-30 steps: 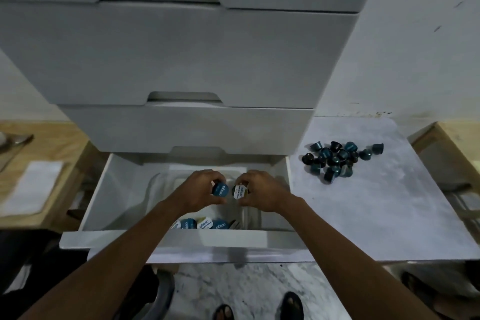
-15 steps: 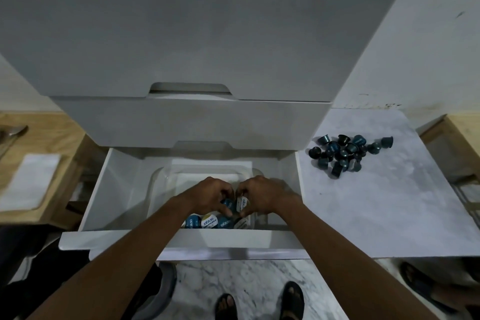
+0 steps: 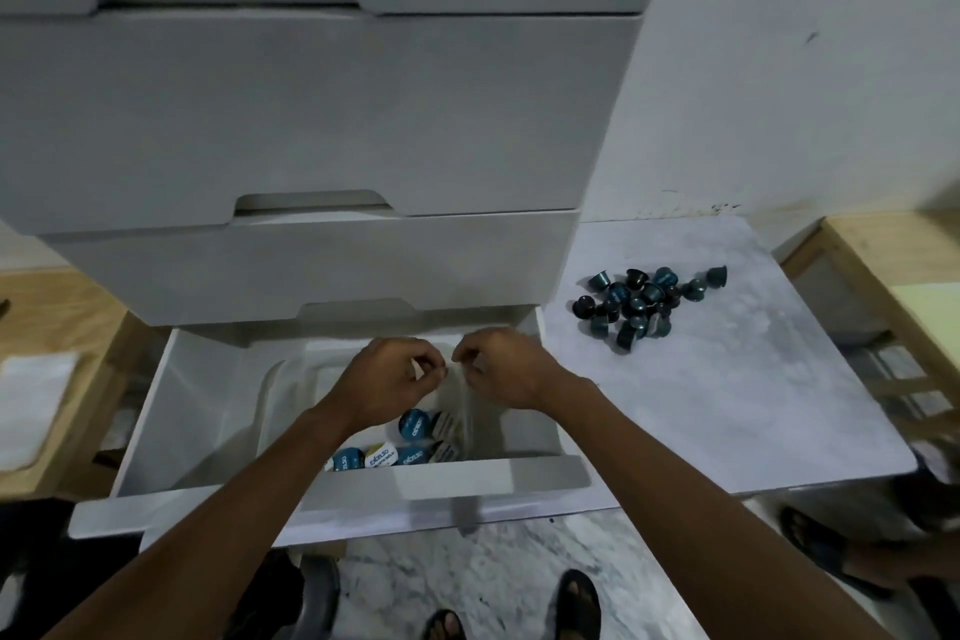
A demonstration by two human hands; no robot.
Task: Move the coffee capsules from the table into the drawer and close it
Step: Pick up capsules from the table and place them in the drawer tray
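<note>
Head view: dark capsules (image 3: 644, 304) sit heaped on the white table (image 3: 727, 411), well right of the open drawer (image 3: 332, 489), where more capsules (image 3: 410, 442) lie in a clear tray (image 3: 270, 395). Above it hover the left hand (image 3: 387, 382) and right hand (image 3: 506, 369), fingers curled loosely, holding nothing. Shut drawers (image 3: 311, 120) stack overhead.

Both forearms cover part of the capsules in the drawer (image 3: 410, 442), so their count cannot be told. The heap on the tabletop (image 3: 641, 304) overlaps too tightly to count. Whether either curled hand pinches anything cannot be told.
</note>
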